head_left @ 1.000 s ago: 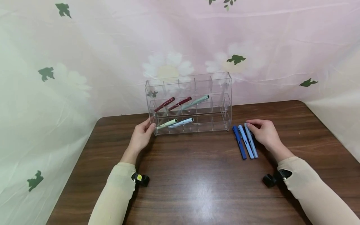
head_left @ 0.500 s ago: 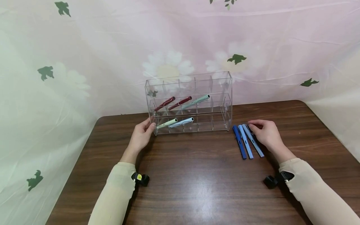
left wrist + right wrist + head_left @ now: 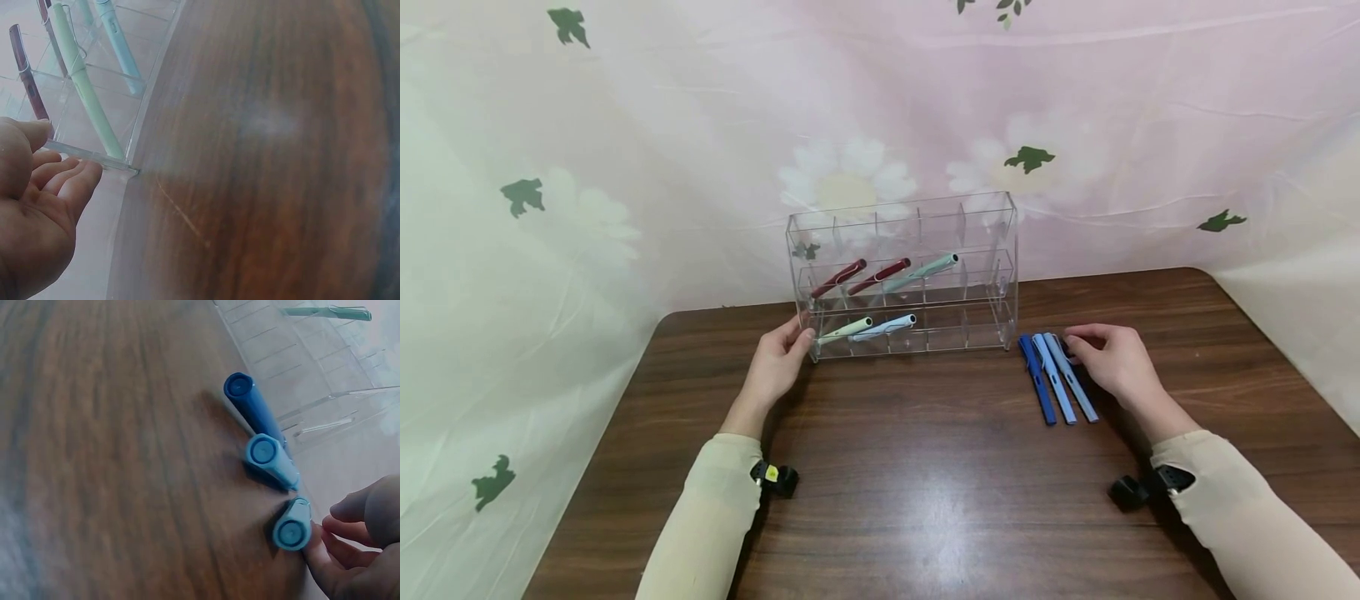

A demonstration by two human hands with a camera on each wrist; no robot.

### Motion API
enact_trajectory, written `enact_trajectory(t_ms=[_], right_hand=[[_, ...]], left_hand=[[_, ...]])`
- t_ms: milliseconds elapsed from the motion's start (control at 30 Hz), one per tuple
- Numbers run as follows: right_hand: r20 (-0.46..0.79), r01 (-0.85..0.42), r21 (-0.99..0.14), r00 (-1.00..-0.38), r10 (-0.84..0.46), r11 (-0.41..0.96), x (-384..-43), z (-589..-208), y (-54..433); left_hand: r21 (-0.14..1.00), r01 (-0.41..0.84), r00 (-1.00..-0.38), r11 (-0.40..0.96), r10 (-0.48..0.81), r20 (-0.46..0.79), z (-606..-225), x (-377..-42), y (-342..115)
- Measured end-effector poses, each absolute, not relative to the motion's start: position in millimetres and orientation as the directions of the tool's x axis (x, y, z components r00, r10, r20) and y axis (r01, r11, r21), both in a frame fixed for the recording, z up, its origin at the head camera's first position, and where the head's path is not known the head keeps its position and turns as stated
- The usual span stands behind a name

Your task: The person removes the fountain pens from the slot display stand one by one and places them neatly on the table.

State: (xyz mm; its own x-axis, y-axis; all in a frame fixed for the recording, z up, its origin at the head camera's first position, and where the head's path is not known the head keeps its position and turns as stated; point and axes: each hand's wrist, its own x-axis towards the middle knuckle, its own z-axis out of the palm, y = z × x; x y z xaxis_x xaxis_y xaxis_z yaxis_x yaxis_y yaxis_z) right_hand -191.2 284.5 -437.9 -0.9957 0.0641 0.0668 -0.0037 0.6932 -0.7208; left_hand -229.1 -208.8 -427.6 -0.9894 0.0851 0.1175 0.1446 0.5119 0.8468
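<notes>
My left hand (image 3: 778, 362) grips the lower left side of a clear acrylic pen rack (image 3: 966, 337), thumb in front; the left wrist view shows the thumb and fingers about its edge. In the rack's middle tier lean two dark red pens (image 3: 839, 278) and a teal pen (image 3: 932, 267). A pale green pen (image 3: 846, 331) and a light blue pen (image 3: 886, 327) lean in the front tier. My right hand (image 3: 1112, 358) is beside the cap end of a grey-blue pen (image 3: 1075, 385), fingers bent, thumb off the pen. Left of it lie a sky-blue pen (image 3: 1056, 379) and a dark blue pen (image 3: 1037, 381).
The brown wooden table (image 3: 910, 483) reaches back to a floral cloth (image 3: 715, 150) hanging behind the rack. Each wrist carries a small black camera (image 3: 784, 481). The three blue pens lie just right of the rack, roughly side by side.
The grey-blue pen's near end swung right, then slightly back left, so it lies more slanted than before. My right hand has shifted a little right. The left hand and rack stay put.
</notes>
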Motion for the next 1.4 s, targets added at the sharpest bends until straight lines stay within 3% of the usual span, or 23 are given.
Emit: enact_trajectory(t_ms=[767,1400], right_hand=[[0.262,-0.175,-0.792,-0.963,0.067,0.585,-180,-400,267],[0.274,-0.211,-0.881,-0.957,0.092,0.423,-180,-380,246]], left_hand=[[0.87,0.137,-0.991,0.473,0.069,0.119,-428,-230,-207],[0.897,0.127,-0.992,0.424,0.06,0.112,-429,-232,-202]])
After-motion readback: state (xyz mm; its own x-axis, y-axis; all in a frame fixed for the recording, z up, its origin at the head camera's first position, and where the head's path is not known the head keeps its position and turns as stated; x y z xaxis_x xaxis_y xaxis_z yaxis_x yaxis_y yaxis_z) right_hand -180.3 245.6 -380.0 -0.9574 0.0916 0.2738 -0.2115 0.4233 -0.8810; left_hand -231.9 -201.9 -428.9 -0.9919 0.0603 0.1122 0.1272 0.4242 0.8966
